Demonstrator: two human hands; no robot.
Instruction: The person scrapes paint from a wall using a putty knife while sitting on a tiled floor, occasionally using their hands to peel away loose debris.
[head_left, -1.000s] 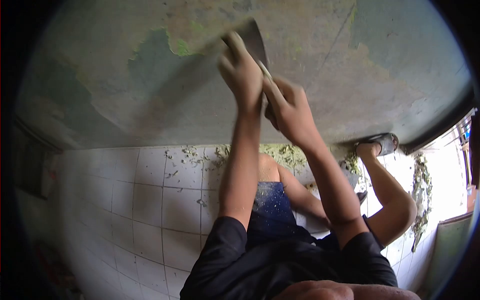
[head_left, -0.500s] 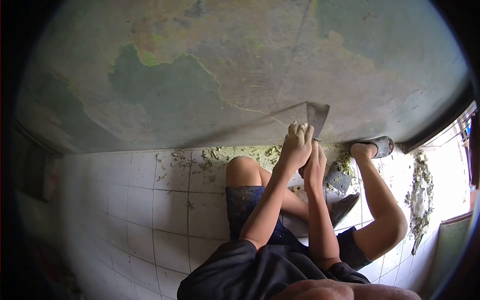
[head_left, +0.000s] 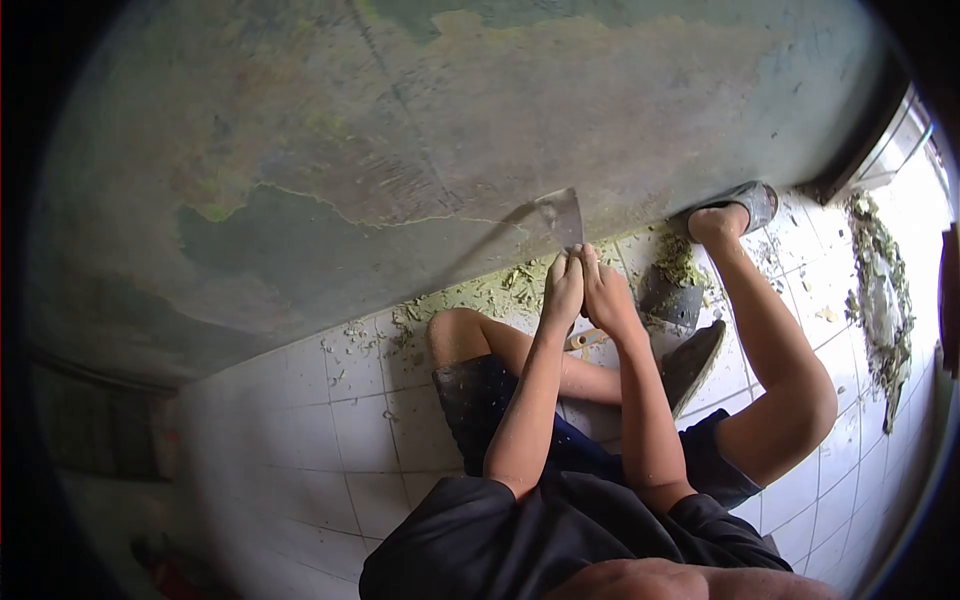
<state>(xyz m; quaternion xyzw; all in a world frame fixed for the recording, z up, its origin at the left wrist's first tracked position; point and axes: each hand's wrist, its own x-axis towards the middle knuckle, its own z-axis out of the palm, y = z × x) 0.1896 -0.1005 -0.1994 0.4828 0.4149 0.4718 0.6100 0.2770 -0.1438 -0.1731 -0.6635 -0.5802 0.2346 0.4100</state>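
My left hand (head_left: 564,290) and my right hand (head_left: 606,293) are close together, both closed round the handle of a scraper, which they mostly hide. The scraper's wide metal blade (head_left: 560,215) points up and lies against the lower part of the wall (head_left: 340,150). Green-grey paint remains in patches there, with a ragged edge running towards the blade. Flakes of paint (head_left: 520,288) lie along the foot of the wall, just past my hands.
My bent legs rest on the white tiled floor (head_left: 362,435), one sandalled foot (head_left: 750,207) by the wall. A dark flat piece (head_left: 672,301) with scrapings sits between my legs, near a wooden-looking piece (head_left: 585,340). A long debris heap (head_left: 882,305) lies at the right.
The view has turned, and the wall's lower edge now slants. In the picture, the scraper and both hands are further left; the hands have moved level and the blade stands more upright.
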